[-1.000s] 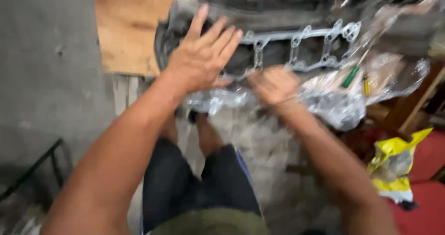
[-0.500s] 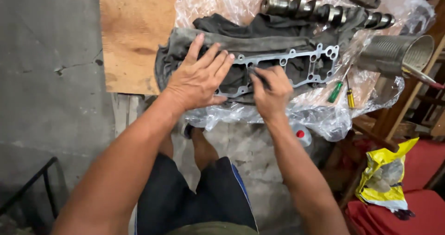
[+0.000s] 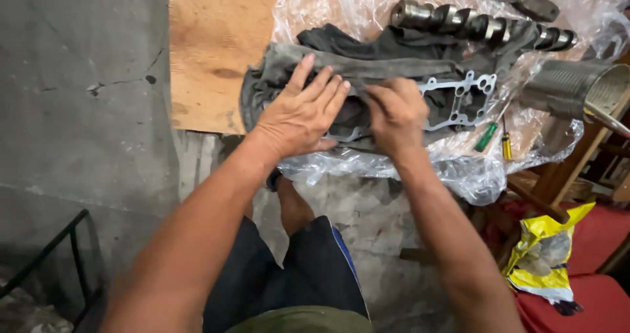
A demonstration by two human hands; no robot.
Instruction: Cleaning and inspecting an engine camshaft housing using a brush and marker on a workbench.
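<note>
While both press down, the gasket [image 3: 459, 97] extends beyond the right hand [image 3: 396, 114].

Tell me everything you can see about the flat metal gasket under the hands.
The gasket is a thin, flat, grey frame that looks like metal, with large openings and small round holes along its edges. It lies flat on a dark cloth spread over clear plastic sheet. Only its right part shows. The left hand lies spread over its left end, and the right hand covers its middle.
</note>
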